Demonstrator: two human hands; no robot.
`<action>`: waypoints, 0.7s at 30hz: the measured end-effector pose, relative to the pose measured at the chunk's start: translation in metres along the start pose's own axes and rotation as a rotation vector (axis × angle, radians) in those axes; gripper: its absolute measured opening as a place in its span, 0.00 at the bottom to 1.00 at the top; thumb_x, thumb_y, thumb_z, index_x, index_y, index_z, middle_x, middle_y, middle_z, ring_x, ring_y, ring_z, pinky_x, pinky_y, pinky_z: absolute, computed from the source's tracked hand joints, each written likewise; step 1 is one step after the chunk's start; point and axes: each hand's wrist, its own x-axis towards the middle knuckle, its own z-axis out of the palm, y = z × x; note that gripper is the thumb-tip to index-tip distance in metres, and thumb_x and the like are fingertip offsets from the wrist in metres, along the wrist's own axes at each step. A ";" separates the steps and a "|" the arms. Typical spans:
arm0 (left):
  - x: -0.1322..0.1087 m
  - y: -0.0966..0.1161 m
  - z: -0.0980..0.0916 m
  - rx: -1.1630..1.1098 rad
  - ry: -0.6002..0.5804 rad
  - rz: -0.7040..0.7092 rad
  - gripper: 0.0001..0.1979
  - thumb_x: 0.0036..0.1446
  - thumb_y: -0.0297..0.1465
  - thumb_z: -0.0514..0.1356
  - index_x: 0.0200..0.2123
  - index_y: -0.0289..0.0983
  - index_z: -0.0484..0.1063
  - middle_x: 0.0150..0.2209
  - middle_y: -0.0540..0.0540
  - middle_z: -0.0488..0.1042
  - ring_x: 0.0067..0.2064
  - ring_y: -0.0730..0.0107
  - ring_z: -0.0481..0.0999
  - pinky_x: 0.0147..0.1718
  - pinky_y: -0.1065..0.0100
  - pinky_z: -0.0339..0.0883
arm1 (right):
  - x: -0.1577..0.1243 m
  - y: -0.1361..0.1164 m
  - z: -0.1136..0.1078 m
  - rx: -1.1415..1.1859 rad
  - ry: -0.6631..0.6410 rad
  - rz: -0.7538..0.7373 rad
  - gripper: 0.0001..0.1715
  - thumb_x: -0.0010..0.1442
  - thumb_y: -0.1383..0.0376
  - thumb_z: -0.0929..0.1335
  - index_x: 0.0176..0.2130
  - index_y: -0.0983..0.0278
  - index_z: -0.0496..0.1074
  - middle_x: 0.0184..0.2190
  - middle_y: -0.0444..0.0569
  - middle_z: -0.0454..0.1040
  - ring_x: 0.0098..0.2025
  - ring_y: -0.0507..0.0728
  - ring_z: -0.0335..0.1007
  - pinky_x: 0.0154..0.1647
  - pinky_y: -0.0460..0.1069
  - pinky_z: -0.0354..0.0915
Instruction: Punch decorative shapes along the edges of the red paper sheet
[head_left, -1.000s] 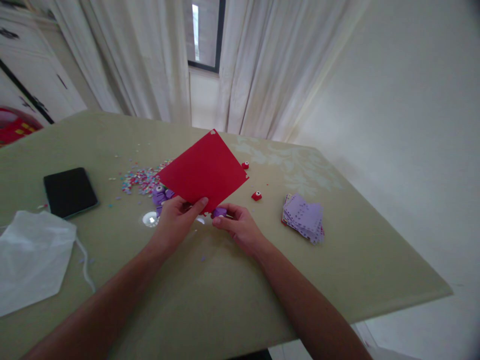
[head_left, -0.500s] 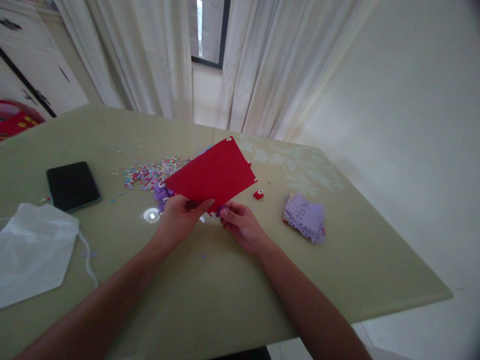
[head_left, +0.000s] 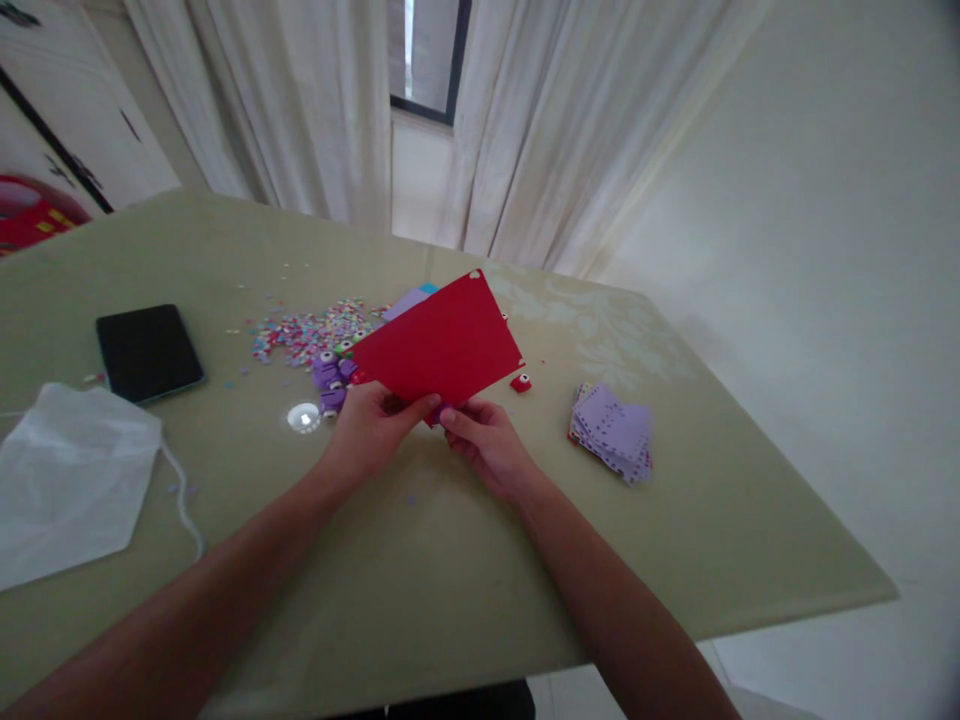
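Note:
A sheet of red paper (head_left: 439, 340) is held tilted above the table by my left hand (head_left: 375, 425), thumb on top along its near edge. My right hand (head_left: 484, 440) pinches a small purple craft punch (head_left: 441, 413) at the paper's near corner; most of the punch is hidden by my fingers. Small cut-out shapes show at the far corner and right corner of the sheet. Beside my left hand sit several purple punches (head_left: 328, 372) with eye-like tops, partly behind the paper. A red punch (head_left: 520, 382) lies just beyond my right hand.
Many colourful paper bits (head_left: 311, 335) are heaped left of the paper. A stack of punched lilac paper (head_left: 611, 430) lies to the right. On the left are a black tablet (head_left: 148, 350) and a white face mask (head_left: 75, 475). Curtains (head_left: 315, 120) hang behind the table.
The purple punch has come to the red paper's near corner, and my two hands are closer together. The view has shifted slightly.

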 end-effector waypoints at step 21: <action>0.000 -0.004 0.002 -0.089 -0.030 -0.067 0.13 0.52 0.41 0.75 0.33 0.36 0.85 0.32 0.43 0.87 0.32 0.58 0.86 0.32 0.65 0.78 | 0.000 0.005 0.000 -0.045 0.004 0.002 0.28 0.47 0.45 0.84 0.35 0.63 0.82 0.31 0.47 0.78 0.28 0.52 0.56 0.29 0.51 0.51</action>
